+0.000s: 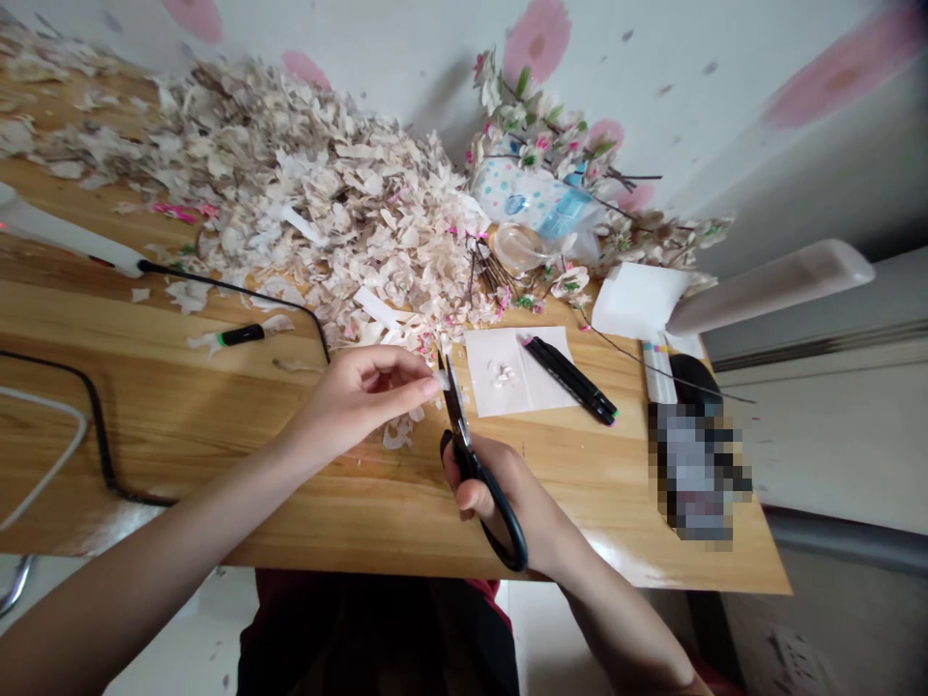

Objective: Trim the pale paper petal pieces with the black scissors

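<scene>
Between the thumb and fingers of my left hand [373,387] is pinched a small whitish scrap [443,381]. Black-handled scissors [464,440] are gripped by my right hand [500,488], their blades slightly parted and pointing away from me, right at the scrap. A few pale cuttings [400,430] lie on the table below the left hand. Just right of the blades, a white sheet [482,391] carries a little heap of tiny white bits [502,374]. Two black marker pens [572,382] lie across its right side.
A big heap of pale petals [326,184] covers the back left. Behind stand artificial flower branches [536,135] and a dotted package [507,193]. A black cable [246,290] and a black-capped marker [243,334] lie left. At right are a white lamp arm [775,285] and a pixelated object [692,474].
</scene>
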`<state>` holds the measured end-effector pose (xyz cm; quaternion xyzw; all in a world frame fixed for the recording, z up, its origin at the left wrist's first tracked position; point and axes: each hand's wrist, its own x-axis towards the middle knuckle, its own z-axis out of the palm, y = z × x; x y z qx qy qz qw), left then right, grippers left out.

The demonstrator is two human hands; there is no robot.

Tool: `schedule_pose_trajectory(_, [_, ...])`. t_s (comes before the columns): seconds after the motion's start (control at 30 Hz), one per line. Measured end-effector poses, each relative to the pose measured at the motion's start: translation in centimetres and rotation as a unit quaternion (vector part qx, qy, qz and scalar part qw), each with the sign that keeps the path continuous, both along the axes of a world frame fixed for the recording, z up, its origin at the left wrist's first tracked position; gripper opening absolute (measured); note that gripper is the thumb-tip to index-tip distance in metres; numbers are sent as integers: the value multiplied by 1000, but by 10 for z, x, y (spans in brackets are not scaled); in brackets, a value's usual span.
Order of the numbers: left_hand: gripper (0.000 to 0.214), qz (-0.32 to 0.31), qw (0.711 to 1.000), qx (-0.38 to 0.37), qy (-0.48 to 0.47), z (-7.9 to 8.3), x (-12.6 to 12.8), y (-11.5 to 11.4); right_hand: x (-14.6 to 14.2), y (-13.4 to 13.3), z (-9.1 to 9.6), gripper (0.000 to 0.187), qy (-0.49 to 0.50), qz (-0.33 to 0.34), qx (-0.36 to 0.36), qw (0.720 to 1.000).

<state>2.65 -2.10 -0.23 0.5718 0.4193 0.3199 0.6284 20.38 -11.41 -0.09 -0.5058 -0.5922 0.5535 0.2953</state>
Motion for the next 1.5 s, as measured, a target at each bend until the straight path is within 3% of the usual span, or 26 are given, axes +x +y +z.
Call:
schedule_pose_trajectory(1.1, [14,35,999,10,-1,2,-2,3,0,-1,0,64,1,-26,-55,998])
schedule_pose_trajectory(1.27, [14,28,999,-28,-27,2,-2,3,0,-1,-8,59,59,-81,-38,994])
schedule_pose_trajectory(1.4, [16,-18,997,-65,-48,3,-1,0,-1,6,-9,40,97,-172,-8,980])
schedule_pose_trajectory(1.5, [15,-48,997,-59,-32,3,2,-2,0,12,-8,30,102,-205,10,973])
